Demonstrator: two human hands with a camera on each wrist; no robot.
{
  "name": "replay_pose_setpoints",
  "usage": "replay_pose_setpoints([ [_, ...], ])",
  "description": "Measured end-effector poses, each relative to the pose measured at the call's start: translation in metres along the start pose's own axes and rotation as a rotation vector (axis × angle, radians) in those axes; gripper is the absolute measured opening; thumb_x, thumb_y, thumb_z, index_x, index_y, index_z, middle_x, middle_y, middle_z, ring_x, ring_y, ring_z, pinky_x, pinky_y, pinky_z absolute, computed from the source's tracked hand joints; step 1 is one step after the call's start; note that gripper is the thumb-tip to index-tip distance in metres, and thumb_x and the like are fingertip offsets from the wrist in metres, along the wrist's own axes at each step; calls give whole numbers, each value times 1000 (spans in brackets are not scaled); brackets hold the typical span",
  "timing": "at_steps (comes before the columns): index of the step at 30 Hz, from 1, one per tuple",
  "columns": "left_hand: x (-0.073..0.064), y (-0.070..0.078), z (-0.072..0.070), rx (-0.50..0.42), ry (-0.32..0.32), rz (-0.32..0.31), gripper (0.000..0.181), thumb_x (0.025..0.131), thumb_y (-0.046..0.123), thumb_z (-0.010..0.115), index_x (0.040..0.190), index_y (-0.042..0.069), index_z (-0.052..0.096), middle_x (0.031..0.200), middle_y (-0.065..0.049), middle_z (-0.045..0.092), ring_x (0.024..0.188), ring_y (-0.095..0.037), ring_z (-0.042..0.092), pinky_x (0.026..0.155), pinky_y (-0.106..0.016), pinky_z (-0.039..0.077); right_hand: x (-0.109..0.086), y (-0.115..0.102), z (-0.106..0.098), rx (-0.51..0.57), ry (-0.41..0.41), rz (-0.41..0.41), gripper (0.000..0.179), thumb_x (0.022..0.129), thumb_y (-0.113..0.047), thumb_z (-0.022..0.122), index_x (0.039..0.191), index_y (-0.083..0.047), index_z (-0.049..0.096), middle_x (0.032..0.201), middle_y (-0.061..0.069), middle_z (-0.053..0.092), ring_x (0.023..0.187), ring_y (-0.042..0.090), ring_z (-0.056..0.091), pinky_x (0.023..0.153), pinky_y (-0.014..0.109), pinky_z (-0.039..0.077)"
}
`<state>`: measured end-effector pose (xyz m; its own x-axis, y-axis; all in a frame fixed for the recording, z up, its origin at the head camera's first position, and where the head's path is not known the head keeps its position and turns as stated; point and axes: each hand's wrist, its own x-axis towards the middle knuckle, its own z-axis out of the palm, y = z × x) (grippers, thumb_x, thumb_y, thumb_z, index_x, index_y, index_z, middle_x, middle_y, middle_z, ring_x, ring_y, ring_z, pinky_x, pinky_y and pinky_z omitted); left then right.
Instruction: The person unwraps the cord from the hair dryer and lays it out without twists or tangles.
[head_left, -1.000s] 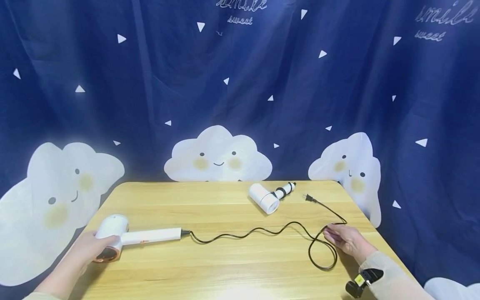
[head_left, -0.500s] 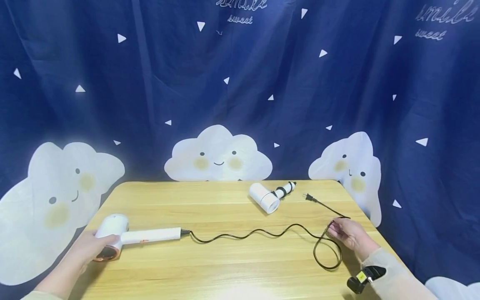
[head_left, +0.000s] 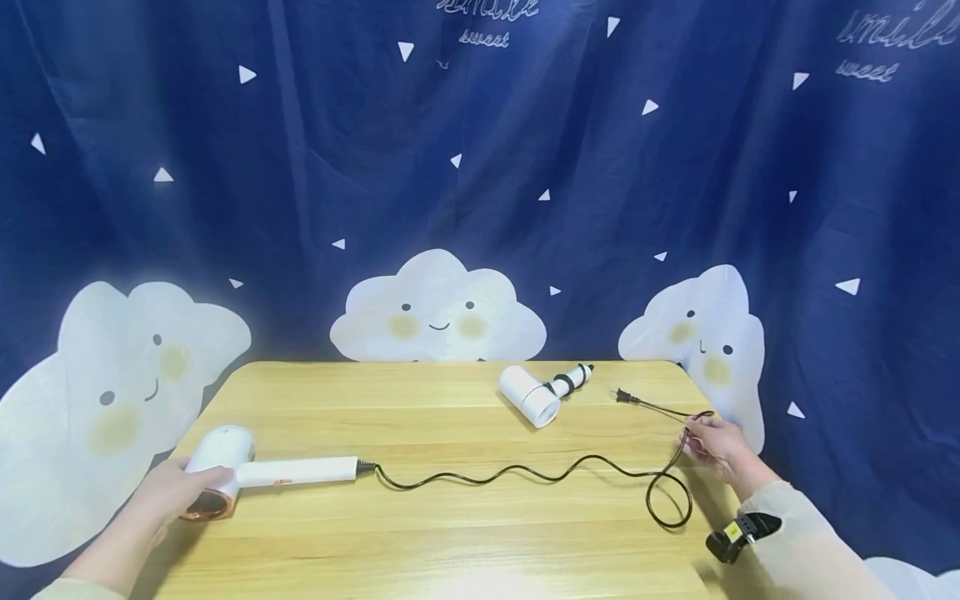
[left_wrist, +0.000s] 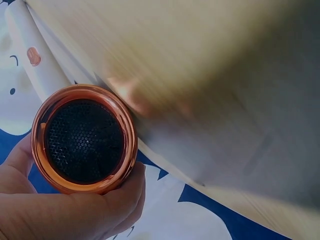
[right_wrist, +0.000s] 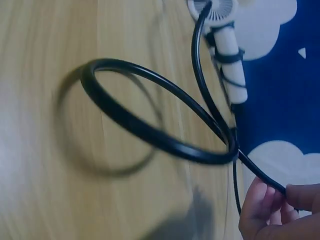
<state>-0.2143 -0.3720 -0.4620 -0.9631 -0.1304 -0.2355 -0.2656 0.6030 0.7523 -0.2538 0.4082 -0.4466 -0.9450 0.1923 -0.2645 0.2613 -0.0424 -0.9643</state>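
My left hand (head_left: 168, 492) grips the head of a white hair dryer (head_left: 227, 447), thumb across its body, at the table's left. The white handle points right. In the left wrist view, fingers curl round the barrel below its copper-coloured rim and dark mesh grille (left_wrist: 82, 140). From the handle's end a black power cord (right_wrist: 150, 137) runs rightward across the table into a loop. Over by the right edge, my right hand (head_left: 722, 446) pinches the cord between thumb and fingers, beyond that loop. The two-pin plug (head_left: 625, 397) lies left of this hand.
A second white hair dryer (head_left: 528, 398), its handle wound with black cord, lies at the back right of the wooden table (head_left: 360, 550). Behind the table hangs a dark blue curtain (head_left: 360, 150) with white clouds. A black device (head_left: 742, 536) is strapped to the right wrist.
My right hand has slid away and to the right with the cord, from beside the loop toward the table's right edge. The loop has shifted right and shrunk. My left hand keeps its hold.
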Motion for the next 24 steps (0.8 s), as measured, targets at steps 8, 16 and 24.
replay_pose_setpoints([
  [8,-2,0,-6,3,-18,-1,76,95,30,60,130,-30,30,101,-26,61,81,-23,58,66,-32,52,12,-5,-20,-186,-26,-49,29,106,-8,43,88,-18,63,78,-7,57,70,5,55,63,19,51],
  [16,-2,0,-10,21,-12,0,77,94,30,61,132,-30,29,101,-28,62,80,-22,58,65,-32,54,18,-16,-30,-459,65,-159,31,105,-7,43,118,19,54,78,-4,57,67,8,55,61,23,52],
  [24,-3,0,-13,18,-20,-3,76,94,28,60,131,-30,28,98,-25,63,76,-19,59,64,-32,55,25,-27,-37,-979,259,-312,37,99,-11,48,125,13,60,105,30,68,83,37,65,68,39,49],
])
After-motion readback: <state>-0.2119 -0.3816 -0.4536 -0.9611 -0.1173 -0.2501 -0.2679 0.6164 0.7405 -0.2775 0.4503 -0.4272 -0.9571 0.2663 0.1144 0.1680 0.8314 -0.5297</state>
